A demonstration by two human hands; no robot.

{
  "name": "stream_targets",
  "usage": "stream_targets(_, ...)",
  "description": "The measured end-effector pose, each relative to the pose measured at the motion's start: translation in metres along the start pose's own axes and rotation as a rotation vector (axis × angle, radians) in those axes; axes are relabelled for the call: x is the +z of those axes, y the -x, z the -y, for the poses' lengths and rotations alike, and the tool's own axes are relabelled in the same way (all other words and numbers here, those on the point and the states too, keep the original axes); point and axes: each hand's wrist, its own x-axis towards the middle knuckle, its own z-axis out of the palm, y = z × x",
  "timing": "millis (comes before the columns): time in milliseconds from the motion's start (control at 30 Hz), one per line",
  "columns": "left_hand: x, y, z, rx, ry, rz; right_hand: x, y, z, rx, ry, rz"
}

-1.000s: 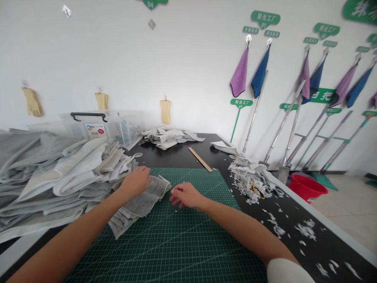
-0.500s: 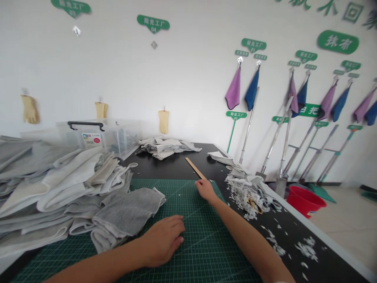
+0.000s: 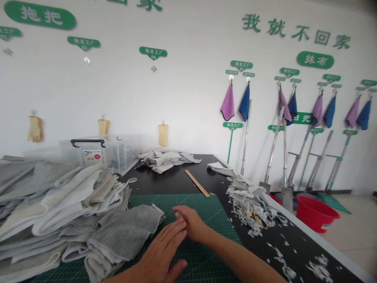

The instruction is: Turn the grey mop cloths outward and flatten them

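Observation:
My left hand (image 3: 165,248) hovers low over the green cutting mat (image 3: 215,257), fingers stretched out and thumb apart, with nothing visible in it. Its fingertips meet my right hand (image 3: 193,224), whose foremost finger is extended; the other fingers are partly hidden behind the left hand. No object shows in the right hand. Just left of both hands, a folded grey cloth (image 3: 126,232) lies on the mat. Beyond them a flat wooden ruler (image 3: 196,182) rests across the black table and the mat's far edge.
A big stack of grey and white cloths (image 3: 67,204) fills the left side. Behind are a clear plastic box (image 3: 123,155) and another cloth pile (image 3: 166,159). Scissors (image 3: 260,222) lie among white scraps (image 3: 243,204) at right. A red bucket (image 3: 316,214) stands on the floor.
My right hand has left the ruler's near end and come back toward me to meet my left hand. My left fingers have straightened. The view has tilted up.

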Motion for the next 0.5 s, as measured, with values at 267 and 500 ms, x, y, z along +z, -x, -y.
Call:
stream_targets(267,-0.052,-0.051,-0.028,-0.001,0.196,-0.316,-0.009,0.011,0.100,-0.432,-0.149,-0.103)
stream_targets(500,-0.117,-0.094,-0.066,0.016,0.606,-0.371,-0.044,-0.005,0.169,-0.580,-0.021,-0.344)
